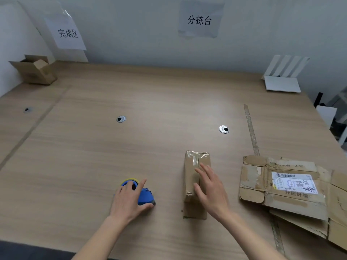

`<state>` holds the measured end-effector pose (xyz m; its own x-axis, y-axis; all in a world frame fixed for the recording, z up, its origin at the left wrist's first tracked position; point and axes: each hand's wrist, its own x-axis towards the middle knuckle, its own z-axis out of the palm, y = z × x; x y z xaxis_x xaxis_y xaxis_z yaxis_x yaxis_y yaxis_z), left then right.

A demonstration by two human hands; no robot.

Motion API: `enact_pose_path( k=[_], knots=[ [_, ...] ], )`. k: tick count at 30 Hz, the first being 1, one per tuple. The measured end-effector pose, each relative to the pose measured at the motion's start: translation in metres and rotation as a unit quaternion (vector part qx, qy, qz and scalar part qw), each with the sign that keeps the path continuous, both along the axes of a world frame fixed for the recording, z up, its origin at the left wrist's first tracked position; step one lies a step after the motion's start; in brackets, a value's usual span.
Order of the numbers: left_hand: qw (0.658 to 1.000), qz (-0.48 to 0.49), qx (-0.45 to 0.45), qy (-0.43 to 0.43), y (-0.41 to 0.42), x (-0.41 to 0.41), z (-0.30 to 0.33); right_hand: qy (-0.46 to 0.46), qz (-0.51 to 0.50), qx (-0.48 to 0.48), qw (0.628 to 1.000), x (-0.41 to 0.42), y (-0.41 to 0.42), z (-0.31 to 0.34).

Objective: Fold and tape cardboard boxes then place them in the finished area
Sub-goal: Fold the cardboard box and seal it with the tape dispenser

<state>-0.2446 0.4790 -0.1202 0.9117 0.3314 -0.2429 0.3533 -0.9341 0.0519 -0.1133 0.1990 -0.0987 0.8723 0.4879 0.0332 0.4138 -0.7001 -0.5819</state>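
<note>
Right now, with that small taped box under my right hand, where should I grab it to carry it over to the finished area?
Probably by its two long sides near the middle, from above. The small taped box lies flat and narrow, so the right hand resting on top could span it, thumb on the left wall, fingers on the right. Avoid the near end, where a flap looks loose.

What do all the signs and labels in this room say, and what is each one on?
"完成区": paper sign on the wall, far left.
"分拣台": paper sign on the wall, centre.
"开店好帮": printed on the flattened cardboard, seen upside down.
Shipping label on that cardboard: barcode and print too blurred to read.
</note>
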Motion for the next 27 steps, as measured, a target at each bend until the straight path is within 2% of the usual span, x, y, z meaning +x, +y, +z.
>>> enact_pose_path(
  k=[5, 11, 13, 17, 19, 23, 27],
  knots=[
    [0.998, 0.034, -0.030, 0.037, -0.004, -0.003, -0.015, -0.018, 0.021, -0.005, 1.000, -0.003, 0.008, 0.000],
    [0.994, 0.030, -0.108, -0.009, 0.004, -0.009, -0.019, -0.029, 0.076, 0.011, 0.997, -0.010, 0.029, 0.006],
    [0.987, 0.019, -0.150, -0.045, 0.009, -0.012, -0.012, 0.009, 0.116, 0.022, 0.993, -0.014, 0.044, 0.012],
    [0.976, -0.014, -0.196, -0.093, 0.021, -0.005, 0.026, 0.141, 0.178, 0.019, 0.974, -0.017, 0.078, 0.028],
    [0.974, -0.024, -0.195, -0.111, 0.029, 0.001, 0.052, 0.177, 0.186, 0.017, 0.966, -0.013, 0.095, 0.042],
    [0.973, -0.041, -0.174, -0.143, 0.044, 0.005, 0.104, 0.193, 0.155, 0.066, 0.967, 0.000, 0.124, 0.075],
    [0.971, -0.043, -0.156, -0.179, 0.056, 0.004, 0.142, 0.145, 0.131, 0.103, 0.975, 0.014, 0.145, 0.107]
  ],
)
